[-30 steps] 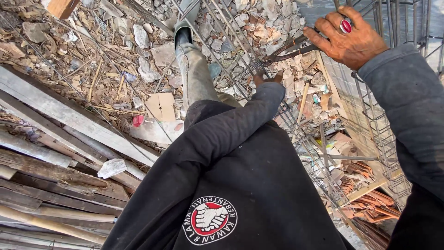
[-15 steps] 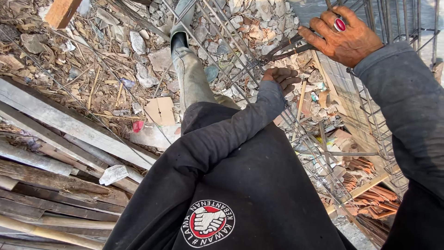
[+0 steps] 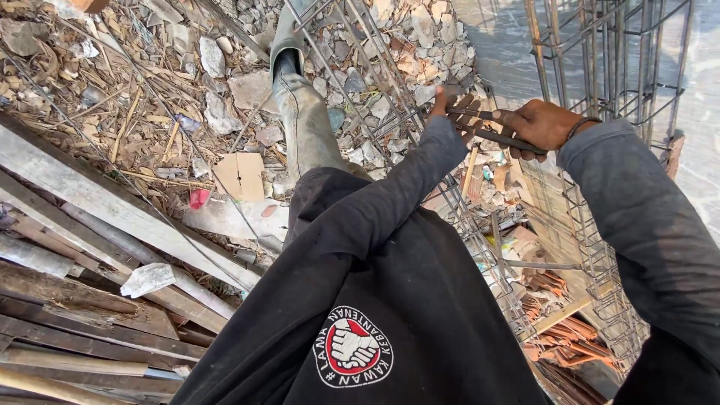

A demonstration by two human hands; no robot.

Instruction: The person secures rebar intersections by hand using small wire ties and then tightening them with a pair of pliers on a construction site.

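Rubble-strewn ground, planks below. Right hand [image 3: 541, 125] curled tight around dark pliers [image 3: 487, 127]; left hand [image 3: 459, 112], just beside, fingers bent onto rebar cage [image 3: 480, 225], grip unclear.

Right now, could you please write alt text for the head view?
Both hands meet at a rusty steel rebar cage: the right hand has its grip on a dark metal tool, the left hand touches its tip. Below lie grey rubble and weathered wooden planks.

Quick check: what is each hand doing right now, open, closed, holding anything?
Left hand: at the rebar cage, mostly hidden by the sleeve; grip cannot be told.
Right hand: closed on a dark metal hand tool.
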